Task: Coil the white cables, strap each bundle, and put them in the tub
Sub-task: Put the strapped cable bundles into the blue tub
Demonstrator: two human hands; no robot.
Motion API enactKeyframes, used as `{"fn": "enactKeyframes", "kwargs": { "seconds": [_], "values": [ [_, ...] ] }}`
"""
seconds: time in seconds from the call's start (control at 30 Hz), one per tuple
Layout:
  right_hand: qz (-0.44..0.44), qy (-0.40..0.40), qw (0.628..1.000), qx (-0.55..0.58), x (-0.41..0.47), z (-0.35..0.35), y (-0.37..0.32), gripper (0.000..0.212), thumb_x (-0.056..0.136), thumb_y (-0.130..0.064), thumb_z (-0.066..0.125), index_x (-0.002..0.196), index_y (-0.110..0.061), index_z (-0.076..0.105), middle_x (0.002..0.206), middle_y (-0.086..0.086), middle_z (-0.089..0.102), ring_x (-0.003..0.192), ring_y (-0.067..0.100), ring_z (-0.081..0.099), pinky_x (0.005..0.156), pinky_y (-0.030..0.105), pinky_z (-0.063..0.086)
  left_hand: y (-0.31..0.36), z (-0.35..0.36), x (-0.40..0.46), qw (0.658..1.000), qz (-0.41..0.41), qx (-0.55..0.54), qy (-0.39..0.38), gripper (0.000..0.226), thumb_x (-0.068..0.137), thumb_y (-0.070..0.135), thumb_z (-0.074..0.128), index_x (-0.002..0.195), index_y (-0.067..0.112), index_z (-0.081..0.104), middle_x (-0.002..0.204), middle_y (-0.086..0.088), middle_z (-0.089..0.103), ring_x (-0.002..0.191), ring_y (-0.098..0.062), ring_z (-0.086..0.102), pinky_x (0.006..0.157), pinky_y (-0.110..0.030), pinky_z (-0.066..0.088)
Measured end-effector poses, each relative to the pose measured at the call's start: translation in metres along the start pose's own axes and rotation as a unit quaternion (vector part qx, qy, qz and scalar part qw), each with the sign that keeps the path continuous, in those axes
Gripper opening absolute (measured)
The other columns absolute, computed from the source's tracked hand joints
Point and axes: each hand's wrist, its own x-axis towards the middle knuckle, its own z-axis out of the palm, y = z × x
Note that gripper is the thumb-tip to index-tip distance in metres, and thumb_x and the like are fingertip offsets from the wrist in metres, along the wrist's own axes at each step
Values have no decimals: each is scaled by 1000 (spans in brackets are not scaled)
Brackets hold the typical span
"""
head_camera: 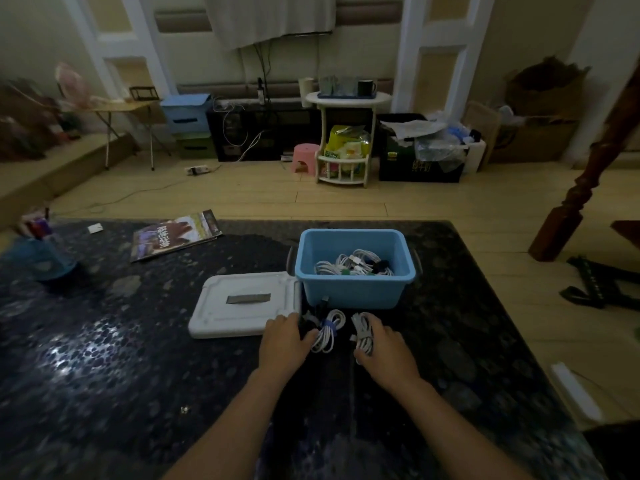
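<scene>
A dim room with a pale wood-plank floor (311, 199) and cream walls with white panel trim (412, 64). A white side table (346, 98) stands against the far wall beside a pink stool (304, 157). A folding table (121, 109) stands at left, and a dark speckled counter (104, 341) fills the foreground.
</scene>
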Motion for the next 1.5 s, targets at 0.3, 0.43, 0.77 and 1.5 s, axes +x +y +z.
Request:
{"fn": "enactKeyframes", "kwargs": {
  "seconds": [0.3,0.43,0.77,1.5],
  "values": [
    [0,-37,999,17,-6,-6,-3,67,85,-31,67,145,-31,39,128,6,49,113,26,57,88,31,49,15,1,3,999,37,16,37,31,87,27,62,118,19,61,113,-7,58,112,-28,46,94,-34,40],
    [51,-63,985,154,-9,-13,-2,60,84,-26,70,140,-26,49,121,2,61,101,16,60,83,26,49,15,-5,2,997,38,-60,36,22,85,28,64,105,19,66,97,-6,63,100,-28,56,83,-39,49],
    [80,-113,907,398,-23,-32,-25,42,93,-7,56,133,-19,59,109,6,70,90,16,69,66,24,54,13,-1,-2,999,36,9,30,20,89,30,63,103,18,56,106,-6,62,104,-26,54,83,-37,44],
    [-150,251,956,-36,82,-96,-24,19,91,-11,58,105,-20,67,108,-1,61,103,19,55,91,36,47,95,-53,136,970,204,106,-77,29,86,13,61,107,24,78,111,-10,72,106,-29,64,91,-40,54]
  ]
}}
